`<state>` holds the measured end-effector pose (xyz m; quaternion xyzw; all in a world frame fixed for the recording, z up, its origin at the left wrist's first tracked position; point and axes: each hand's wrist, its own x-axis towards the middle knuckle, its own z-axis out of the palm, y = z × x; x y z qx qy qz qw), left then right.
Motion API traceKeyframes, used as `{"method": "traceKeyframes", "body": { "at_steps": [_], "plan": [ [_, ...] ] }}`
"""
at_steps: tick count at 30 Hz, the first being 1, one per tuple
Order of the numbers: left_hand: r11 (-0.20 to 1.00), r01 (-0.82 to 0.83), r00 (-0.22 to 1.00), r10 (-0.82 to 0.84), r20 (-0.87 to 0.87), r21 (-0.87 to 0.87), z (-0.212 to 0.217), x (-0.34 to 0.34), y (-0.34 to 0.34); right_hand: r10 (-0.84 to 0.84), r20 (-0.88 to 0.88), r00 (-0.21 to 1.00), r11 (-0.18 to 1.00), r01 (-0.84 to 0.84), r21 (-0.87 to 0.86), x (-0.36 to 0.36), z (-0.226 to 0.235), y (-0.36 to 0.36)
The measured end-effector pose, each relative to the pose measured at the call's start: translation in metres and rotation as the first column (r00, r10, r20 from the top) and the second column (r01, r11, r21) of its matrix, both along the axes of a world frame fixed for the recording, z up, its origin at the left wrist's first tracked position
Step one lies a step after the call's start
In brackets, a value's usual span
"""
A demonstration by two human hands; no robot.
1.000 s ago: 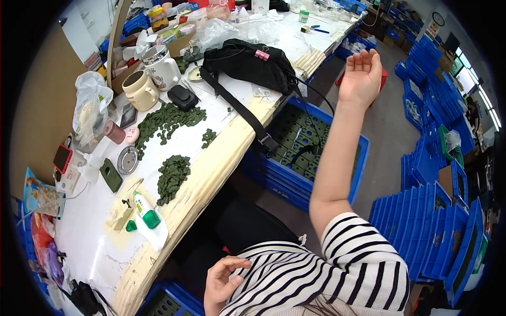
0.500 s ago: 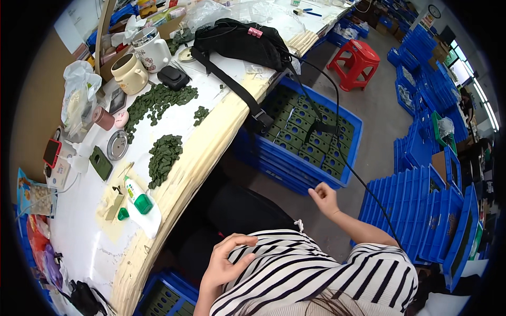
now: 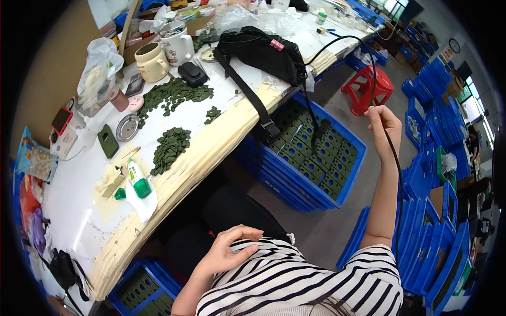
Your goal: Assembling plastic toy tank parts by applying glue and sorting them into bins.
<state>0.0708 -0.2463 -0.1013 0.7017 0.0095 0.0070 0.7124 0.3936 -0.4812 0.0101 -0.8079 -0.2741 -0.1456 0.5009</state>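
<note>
My right hand [image 3: 385, 129] is raised out to the right, its fingers closed around a thin black cable [image 3: 374, 71]. From there the cable arches over to a black bag [image 3: 258, 55] on the table, and its other part hangs down along my forearm. My left hand [image 3: 230, 249] is in front of my striped shirt, thumb and fingers apart, with nothing in it. Beyond my hands stands a stack of blue crates [image 3: 352, 185], the top one filled with green plates [image 3: 300, 152] with round holes. A strap from the bag hangs over the crate.
On the white table [image 3: 71, 184] at left lie piles of small dark green pieces [image 3: 171, 150], a glue bottle [image 3: 138, 179], mugs [image 3: 152, 62] and a round metal lid [image 3: 127, 128]. A red stool [image 3: 363, 87] stands beyond the crates. More blue crates [image 3: 421, 231] are stacked at right.
My right hand has gone up and forward and taken hold of the black cable, lifting it into a higher loop. The left hand stays by my shirt. The view has shifted slightly.
</note>
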Motion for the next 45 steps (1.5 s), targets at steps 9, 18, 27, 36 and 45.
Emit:
{"method": "traceKeyframes", "body": {
  "at_steps": [9, 18, 27, 36, 45],
  "plan": [
    [0.997, -0.071, 0.995, 0.071, 0.064, 0.003, -0.001, -0.009, 0.001, 0.067, -0.074, 0.995, 0.781, -0.006, 0.624, 0.043, -0.047, -0.009],
    [0.996, -0.071, 0.995, 0.074, 0.065, -0.046, -0.019, -0.021, -0.003, -0.077, -0.293, 0.953, 0.716, 0.258, 0.649, 0.035, -0.117, -0.042],
    [0.997, -0.049, 0.997, 0.046, 0.066, 0.054, -0.019, -0.009, -0.006, -0.051, -0.030, 0.998, 0.996, 0.053, 0.074, 0.026, -0.094, -0.022],
    [0.969, 0.106, 0.965, -0.155, 0.212, 0.225, 0.028, 0.042, -0.044, -0.059, 0.211, 0.976, 0.905, 0.141, -0.401, 0.000, 0.033, 0.006],
    [0.621, -0.222, 0.591, -0.527, 0.611, 0.751, 0.076, 0.103, -0.130, 0.091, 0.132, 0.987, 0.674, 0.037, -0.738, -0.042, -0.038, 0.069]
  ]
}}
